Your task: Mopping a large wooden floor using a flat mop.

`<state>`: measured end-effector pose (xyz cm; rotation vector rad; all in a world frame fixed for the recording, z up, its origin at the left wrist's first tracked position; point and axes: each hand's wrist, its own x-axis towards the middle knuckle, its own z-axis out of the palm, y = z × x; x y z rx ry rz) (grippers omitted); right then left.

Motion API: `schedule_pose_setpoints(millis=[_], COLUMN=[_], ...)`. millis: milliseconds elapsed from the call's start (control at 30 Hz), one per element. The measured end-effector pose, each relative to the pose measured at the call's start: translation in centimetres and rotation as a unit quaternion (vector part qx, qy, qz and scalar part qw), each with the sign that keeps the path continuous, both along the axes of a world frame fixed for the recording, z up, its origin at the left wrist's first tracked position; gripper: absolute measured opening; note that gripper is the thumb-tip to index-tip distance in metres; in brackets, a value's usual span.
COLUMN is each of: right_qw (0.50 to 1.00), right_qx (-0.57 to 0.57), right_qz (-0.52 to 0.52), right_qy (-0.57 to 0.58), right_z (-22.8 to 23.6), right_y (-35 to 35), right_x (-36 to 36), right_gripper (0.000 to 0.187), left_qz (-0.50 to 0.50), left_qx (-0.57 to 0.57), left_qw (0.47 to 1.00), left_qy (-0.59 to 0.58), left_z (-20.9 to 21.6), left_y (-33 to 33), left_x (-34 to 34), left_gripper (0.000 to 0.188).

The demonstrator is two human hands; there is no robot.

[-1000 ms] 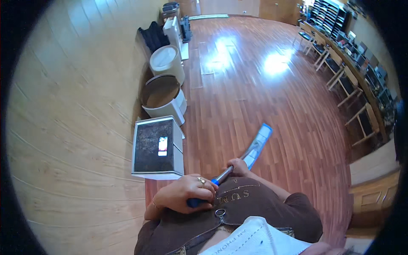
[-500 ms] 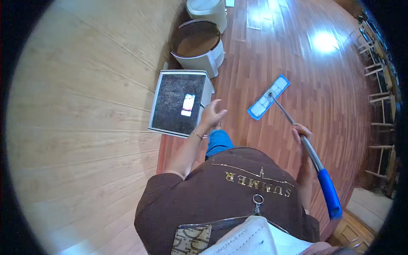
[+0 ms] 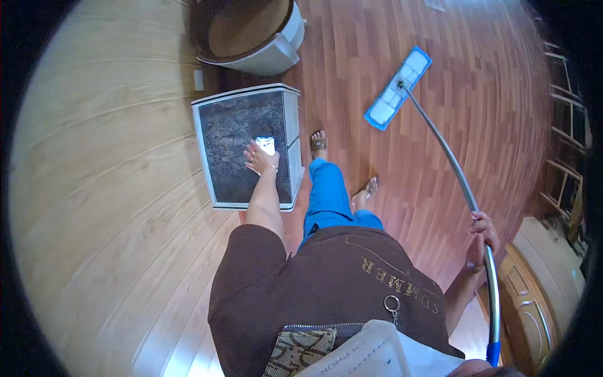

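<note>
My left hand (image 3: 261, 158) lies over the lower part of a smartphone (image 3: 266, 145) with a lit screen, fingers spread apart. Under them is the dark, stone-patterned top of a small white-sided cabinet (image 3: 233, 185). My right hand (image 3: 482, 235) is wrapped round the metal pole of a flat mop (image 3: 456, 166), off to the right. The mop's blue-fringed white head (image 3: 397, 89) rests on the wooden floor ahead. Below the right hand, the blue grip (image 3: 494, 354) shows at the lower edge.
A round, pale tub-shaped chair with a brown seat (image 3: 245, 28) stands beyond the cabinet, along the light wood-panelled wall (image 3: 113, 157). Metal-framed furniture (image 3: 568, 119) lines the right side. A wooden cabinet door (image 3: 526, 301) is at lower right. My sandalled feet (image 3: 318, 143) stand beside the cabinet.
My left hand has moved from beside the cabinet onto the phone. My right hand has shifted back and to the right along with the mop pole. The view has moved closer over the cabinet.
</note>
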<state>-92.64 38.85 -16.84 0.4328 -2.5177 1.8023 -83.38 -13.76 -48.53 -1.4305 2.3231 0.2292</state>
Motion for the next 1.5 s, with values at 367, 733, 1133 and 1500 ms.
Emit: schedule_pose_setpoints(millis=[367,733,1133,1500], right_qw=[0.998,0.999,0.999,0.999], right_qx=[-0.024,-0.016,-0.017,-0.029], right_qz=[-0.049,0.016,0.017,0.022], right_qy=[-0.029,-0.029,-0.028,-0.022], right_z=[2.1,2.7,2.7,2.6], right_y=[1.2,-0.4,0.1,-1.9], right_x=[-3.5,-5.8,-5.6,-5.3], right_gripper=[0.031,0.028,0.028,0.027], left_qz=[-0.021,0.0,-0.011,-0.026], left_qx=[-0.011,-0.061,-0.041,-0.025], left_qw=[1.0,0.996,0.998,0.998], left_qy=[0.017,0.068,0.052,0.061], left_z=[-4.0,-5.0,-4.6,-4.7], left_y=[-0.2,1.0,1.4,1.0], left_x=[2.5,2.9,2.5,3.0], left_gripper=[0.102,0.094,0.097,0.1])
